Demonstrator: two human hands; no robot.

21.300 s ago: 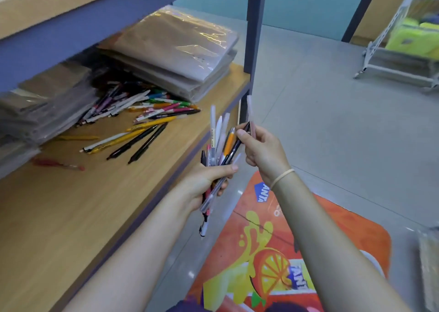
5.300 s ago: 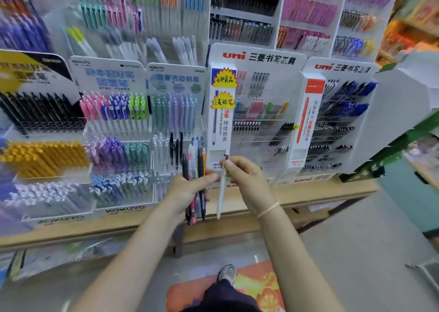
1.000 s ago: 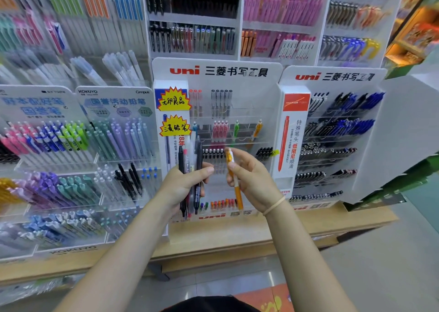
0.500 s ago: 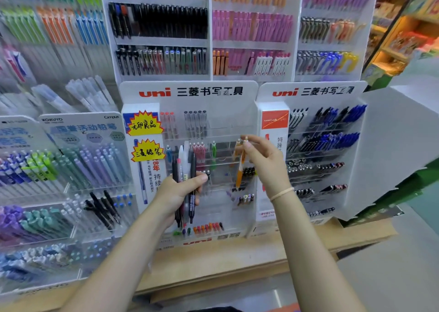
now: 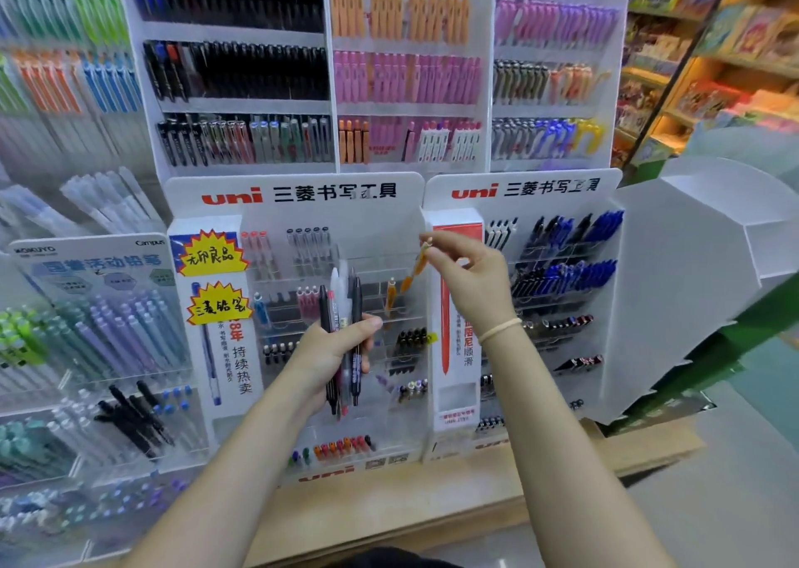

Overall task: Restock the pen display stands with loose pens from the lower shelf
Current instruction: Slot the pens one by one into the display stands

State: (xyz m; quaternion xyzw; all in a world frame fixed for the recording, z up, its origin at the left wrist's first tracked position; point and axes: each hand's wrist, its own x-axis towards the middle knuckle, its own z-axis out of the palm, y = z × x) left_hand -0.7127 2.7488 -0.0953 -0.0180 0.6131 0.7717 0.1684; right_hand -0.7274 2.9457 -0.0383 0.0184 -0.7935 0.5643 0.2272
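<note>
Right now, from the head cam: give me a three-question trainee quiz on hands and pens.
1. True or false: the left hand grips a bundle of pens.
2. The right hand pinches which pen? A) blue B) orange C) green
3. Fill in: the orange pen is held in front of the left ___ stand.

Key: 1 true; 2 B; 3 uni

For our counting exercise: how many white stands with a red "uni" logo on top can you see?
2. One uni stand is at centre, behind the left hand holding pens. The other is beside it, right of the right hand. Others may lie out of view.
</note>
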